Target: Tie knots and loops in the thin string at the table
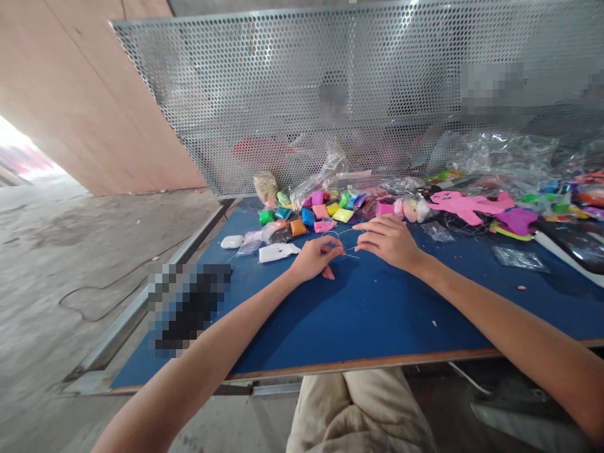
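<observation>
L hand (317,258) out over the far half of the tabletop, thumb & index closed in a narrow pinch on a thin pale strand (352,255). R hand (389,242) just to the right, palm down, fingers bent, tips at the strand's right-hand side; can't tell if they grip it or only touch it. Strand is between the hands, approx. mid-table, looped above the L fingertips, w/ a short free end sticking out right.

Step in hand, my read: shaping or guiding the loop, L as anchor, R working the loose part. Next move prob. calls for a firm L pinch, a light R fingertip grip on the fine strand & the loop kept open, w/o snagging.

Just left of L hand: white packet (277,252); beyond it a small white case (232,241). Far side of hands: pile of small coloured packets (307,218), incl. an orange one (297,227). Farther right: pink figure-shaped piece (465,204), flat clear bag (519,258) on the near side of it. Near left: dark item (193,308), pixelated, ID n/a. All on blue tabletop (358,321); perforated metal panel (283,75) stands at far edge.
</observation>
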Demonstrator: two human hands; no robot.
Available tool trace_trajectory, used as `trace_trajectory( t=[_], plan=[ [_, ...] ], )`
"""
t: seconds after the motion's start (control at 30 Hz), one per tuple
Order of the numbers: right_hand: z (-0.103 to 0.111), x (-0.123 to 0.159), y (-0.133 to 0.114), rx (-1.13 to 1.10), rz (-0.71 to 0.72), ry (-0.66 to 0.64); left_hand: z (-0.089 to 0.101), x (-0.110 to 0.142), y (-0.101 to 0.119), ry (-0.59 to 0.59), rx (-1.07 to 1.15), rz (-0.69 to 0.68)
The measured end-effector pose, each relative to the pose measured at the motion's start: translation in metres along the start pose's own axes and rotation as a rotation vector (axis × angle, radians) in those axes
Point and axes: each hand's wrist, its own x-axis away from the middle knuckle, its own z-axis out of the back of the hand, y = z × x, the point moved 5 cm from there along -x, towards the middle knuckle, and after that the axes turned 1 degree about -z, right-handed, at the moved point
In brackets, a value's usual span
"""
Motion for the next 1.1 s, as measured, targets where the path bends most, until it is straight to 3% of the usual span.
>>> trace_trajectory(
  t=[0.1, 0.17, 0.2, 0.23, 0.3, 0.47, 0.57, 0.73, 0.9, 1.1],
  plan=[
    [-0.006, 0.001, 0.008, -0.048, -0.019, -0.029, 0.02, 0.003, 0.014, 0.224, -0.368, -0.13],
    [-0.008, 0.002, 0.01, -0.079, -0.01, -0.044, 0.035, 0.006, 0.023, 0.4, -0.47, -0.202],
    [-0.007, 0.002, 0.009, -0.091, -0.002, -0.045, 0.04, 0.007, 0.027, 0.431, -0.458, -0.241],
    [-0.007, 0.002, 0.008, -0.102, 0.01, -0.041, 0.042, 0.007, 0.029, 0.428, -0.417, -0.274],
    [-0.004, 0.002, 0.004, -0.115, 0.037, -0.036, 0.041, 0.005, 0.029, 0.314, -0.273, -0.296],
    [0.0, 0.0, -0.005, -0.118, 0.083, -0.076, 0.01, 0.003, 0.018, -0.114, 0.02, -0.123],
    [0.002, 0.001, -0.004, -0.103, 0.09, -0.101, -0.004, 0.003, 0.011, -0.22, 0.104, -0.069],
    [0.007, 0.0, -0.003, -0.119, 0.066, -0.056, -0.01, 0.002, 0.001, -0.185, 0.204, -0.014],
    [0.008, -0.002, 0.003, -0.347, -0.207, 0.058, -0.008, 0.001, 0.002, -0.116, 0.265, -0.015],
    [-0.009, 0.002, 0.011, -0.683, -0.457, -0.072, -0.009, -0.001, -0.001, -0.096, 0.286, 0.021]
  ],
)
